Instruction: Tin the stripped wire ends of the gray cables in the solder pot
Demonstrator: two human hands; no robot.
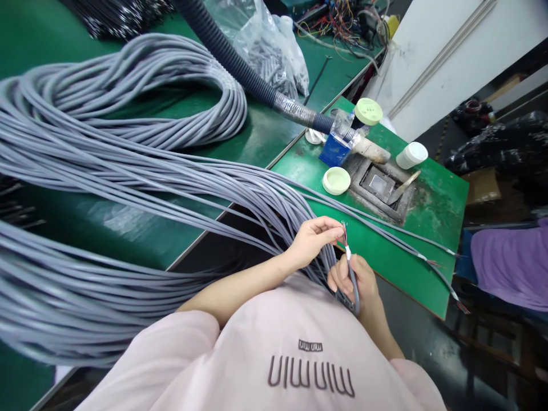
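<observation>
My right hand [357, 277] is wrapped round a grey cable [354, 279] just below its stripped end, near my chest. A white sleeve [348, 251] shows on the cable, and thin coloured wires [345, 235] stick up from it. The fingertips of my left hand [319, 240] pinch these wires near their bare tips. A thick bundle of grey cables [274, 200] runs from the left and passes behind my hands. Three cable ends with bare wires [430, 262] lie across the right part of the green table [445, 200].
A solder pot [379, 185] with a flat stick sits on the table, between a pale lid [336, 180] and a white jar [411, 155]. A black hose [257, 85] reaches above it. Coiled cables [128, 85] fill the left bench. A person in purple [511, 265] is at the right.
</observation>
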